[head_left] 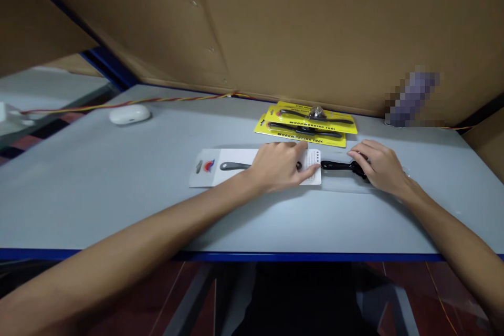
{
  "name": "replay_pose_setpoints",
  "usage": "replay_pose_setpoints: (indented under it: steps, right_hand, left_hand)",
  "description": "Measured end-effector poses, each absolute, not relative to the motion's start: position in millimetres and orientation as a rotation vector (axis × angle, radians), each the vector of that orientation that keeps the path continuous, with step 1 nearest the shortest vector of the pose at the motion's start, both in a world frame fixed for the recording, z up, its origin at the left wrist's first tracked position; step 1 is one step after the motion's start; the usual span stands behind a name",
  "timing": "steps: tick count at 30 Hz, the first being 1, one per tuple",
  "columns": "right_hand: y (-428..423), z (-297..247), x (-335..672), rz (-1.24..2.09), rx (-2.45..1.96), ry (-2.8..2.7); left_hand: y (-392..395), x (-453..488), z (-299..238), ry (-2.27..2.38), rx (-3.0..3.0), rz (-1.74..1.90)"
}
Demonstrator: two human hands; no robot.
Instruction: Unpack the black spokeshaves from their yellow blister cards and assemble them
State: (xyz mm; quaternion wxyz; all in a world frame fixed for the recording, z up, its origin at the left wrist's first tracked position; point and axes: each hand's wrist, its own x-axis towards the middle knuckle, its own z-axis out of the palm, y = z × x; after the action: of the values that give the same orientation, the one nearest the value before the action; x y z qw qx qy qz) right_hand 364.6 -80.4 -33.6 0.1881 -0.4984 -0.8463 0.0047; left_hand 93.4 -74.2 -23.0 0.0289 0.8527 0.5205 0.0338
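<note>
A white backing card lies on the grey table with a black tool sticking out of its right end. My left hand presses flat on the card's right part, fingers stretched out. My right hand curls over the tool's black right end, fingers wrapped on it. A clear plastic blister lies under the tool.
Two yellow packs of woodworking tools lie stacked just behind the hands. A white earbud case sits at the back left. A red and yellow cable runs along the back edge. Cardboard walls enclose the table. The blue front edge is near me.
</note>
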Motion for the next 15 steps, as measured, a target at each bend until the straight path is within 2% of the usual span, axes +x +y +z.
replay_pose_setpoints:
  steps: [15]
  right_hand:
    - [-79.6,-31.2,361.6,0.128,-1.512,-2.333]
  left_hand:
    - [-68.4,87.6,-16.6,1.601,2.582,-0.115]
